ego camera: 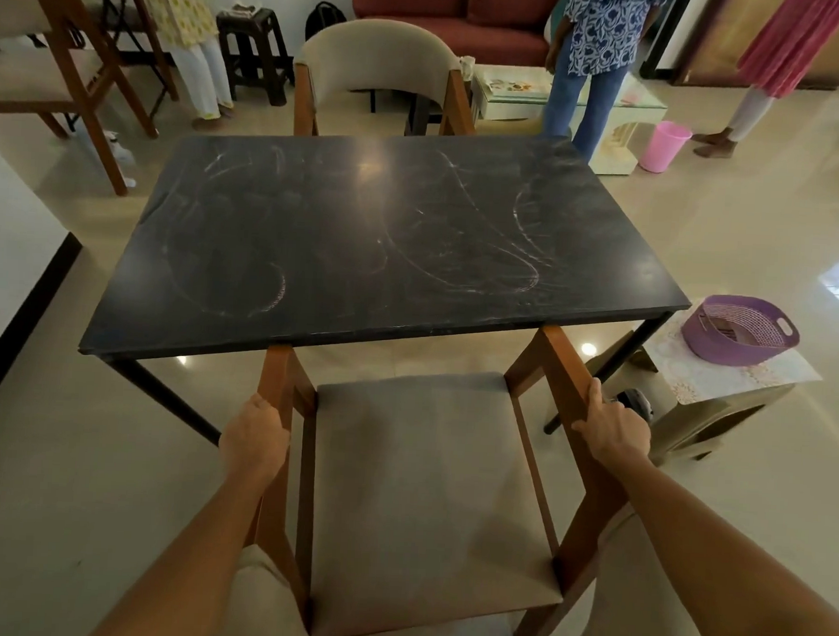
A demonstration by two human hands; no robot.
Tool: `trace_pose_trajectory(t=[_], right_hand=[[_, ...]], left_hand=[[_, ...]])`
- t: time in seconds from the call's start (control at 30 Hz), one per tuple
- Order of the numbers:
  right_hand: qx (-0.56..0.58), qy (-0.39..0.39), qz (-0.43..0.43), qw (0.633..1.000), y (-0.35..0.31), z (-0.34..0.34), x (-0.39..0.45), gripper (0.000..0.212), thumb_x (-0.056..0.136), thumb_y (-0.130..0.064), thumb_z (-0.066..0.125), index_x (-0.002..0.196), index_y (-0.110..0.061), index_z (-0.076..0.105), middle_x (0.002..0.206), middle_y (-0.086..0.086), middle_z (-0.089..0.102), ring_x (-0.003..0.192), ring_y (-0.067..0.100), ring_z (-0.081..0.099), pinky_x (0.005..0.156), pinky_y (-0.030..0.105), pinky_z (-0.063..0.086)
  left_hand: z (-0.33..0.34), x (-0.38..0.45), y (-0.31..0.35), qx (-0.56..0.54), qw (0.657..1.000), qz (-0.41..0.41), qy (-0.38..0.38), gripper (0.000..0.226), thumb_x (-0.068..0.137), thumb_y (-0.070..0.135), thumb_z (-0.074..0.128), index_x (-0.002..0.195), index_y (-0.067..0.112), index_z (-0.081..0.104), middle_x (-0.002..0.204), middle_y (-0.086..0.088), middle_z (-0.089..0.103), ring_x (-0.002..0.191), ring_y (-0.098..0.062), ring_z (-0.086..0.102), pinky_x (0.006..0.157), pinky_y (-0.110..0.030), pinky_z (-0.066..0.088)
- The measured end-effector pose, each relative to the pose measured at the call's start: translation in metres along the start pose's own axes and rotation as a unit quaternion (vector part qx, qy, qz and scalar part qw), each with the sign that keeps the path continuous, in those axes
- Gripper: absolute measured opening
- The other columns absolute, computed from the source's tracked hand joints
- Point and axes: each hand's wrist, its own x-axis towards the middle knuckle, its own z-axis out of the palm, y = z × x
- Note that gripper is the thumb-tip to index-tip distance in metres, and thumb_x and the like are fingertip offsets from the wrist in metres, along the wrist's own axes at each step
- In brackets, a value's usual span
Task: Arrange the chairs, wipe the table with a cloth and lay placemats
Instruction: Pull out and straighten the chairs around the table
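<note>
Chair-arranging under way: left hand [254, 438] and right hand [613, 432] each grip a wooden arm of the near chair [428, 493], apparently short of the smeared table [378, 238] ahead; next, a straight push.

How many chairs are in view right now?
3. The near chair is at the table's near edge, gripped by both hands; the far chair stands at the opposite edge; a third chair stands far left. Others may be out of frame.
</note>
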Motion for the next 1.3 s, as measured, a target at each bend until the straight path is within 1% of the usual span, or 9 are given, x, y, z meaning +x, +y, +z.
trace_pose_trajectory(t=[0.13,0.63,0.7,0.83,0.9,0.97,1.07,1.17,1.3], right_hand=[[-0.010,-0.002,-0.005,1.000,0.002,0.000,0.006,0.082,0.094,-0.044,0.054,0.153,-0.015,0.005,0.086,0.003,0.059,0.065,0.013,0.059,0.061,0.030,0.057],[-0.005,0.008,0.003,1.000,0.005,-0.003,0.020,0.083,0.093,-0.045,0.054,0.153,-0.017,0.004,0.088,0.007,0.060,0.065,0.016,0.059,0.061,0.032,0.058],[0.000,0.014,0.003,1.000,0.004,-0.002,0.019,0.082,0.093,-0.044,0.053,0.153,-0.018,0.004,0.089,0.007,0.059,0.064,0.015,0.059,0.061,0.032,0.058],[0.027,0.017,0.010,0.999,0.005,0.000,0.012,0.079,0.095,-0.041,0.051,0.153,-0.022,0.000,0.105,0.011,0.057,0.075,0.019,0.061,0.066,0.034,0.058],[0.047,0.011,0.006,0.999,0.004,-0.001,0.004,0.079,0.094,-0.037,0.053,0.153,-0.021,0.002,0.118,0.015,0.052,0.093,0.025,0.061,0.078,0.038,0.057],[0.042,0.036,-0.017,0.998,0.003,-0.001,-0.006,0.077,0.093,-0.035,0.056,0.152,-0.018,0.010,0.131,0.016,0.045,0.115,0.030,0.052,0.095,0.042,0.049],[0.038,0.073,-0.037,0.996,0.000,-0.008,-0.018,0.071,0.093,-0.034,0.057,0.150,-0.015,0.020,0.147,0.016,0.034,0.133,0.033,0.037,0.111,0.045,0.034],[0.043,0.084,-0.039,0.995,-0.002,-0.017,-0.028,0.071,0.092,-0.035,0.059,0.150,-0.014,0.022,0.154,0.015,0.025,0.143,0.034,0.022,0.117,0.046,0.021],[0.041,0.086,-0.044,0.994,0.003,-0.025,-0.047,0.070,0.093,-0.036,0.057,0.150,-0.012,0.022,0.156,0.014,0.022,0.146,0.033,0.015,0.119,0.045,0.015]], left_hand=[[0.003,0.003,0.002,-0.013,1.000,0.002,0.010,0.040,0.086,0.026,0.066,0.117,0.006,0.049,0.081,0.000,0.048,0.062,-0.009,0.048,0.054,-0.022,0.040],[-0.004,0.004,0.017,0.011,1.000,-0.001,0.006,0.037,0.089,0.030,0.063,0.115,0.008,0.048,0.076,0.002,0.047,0.049,-0.005,0.040,0.042,-0.016,0.024],[-0.005,0.004,0.016,0.014,1.000,0.003,0.012,0.034,0.090,0.029,0.061,0.113,0.008,0.048,0.076,0.001,0.047,0.050,-0.006,0.043,0.042,-0.016,0.027],[-0.007,0.001,0.018,0.073,0.997,0.012,0.002,0.031,0.090,0.025,0.060,0.110,0.004,0.049,0.087,-0.006,0.056,0.066,-0.013,0.060,0.059,-0.023,0.054],[-0.012,-0.003,0.023,0.104,0.994,0.024,-0.012,0.028,0.090,0.020,0.060,0.110,0.003,0.051,0.095,-0.009,0.057,0.074,-0.016,0.063,0.067,-0.028,0.058],[-0.016,-0.007,0.026,0.171,0.984,0.030,-0.030,0.030,0.088,0.018,0.063,0.111,0.003,0.052,0.103,-0.011,0.056,0.083,-0.017,0.064,0.072,-0.028,0.058],[-0.019,-0.014,0.031,0.273,0.960,0.048,-0.048,0.033,0.082,0.020,0.068,0.110,0.006,0.058,0.106,-0.012,0.055,0.090,-0.019,0.060,0.076,-0.028,0.055],[-0.020,-0.025,0.035,0.319,0.945,0.070,-0.014,0.040,0.084,0.023,0.064,0.119,0.004,0.055,0.118,-0.016,0.054,0.109,-0.026,0.052,0.091,-0.035,0.049],[-0.025,-0.035,0.048,0.275,0.947,0.163,0.025,0.054,0.090,0.031,0.057,0.135,0.006,0.044,0.139,-0.018,0.044,0.129,-0.031,0.040,0.104,-0.039,0.041]])
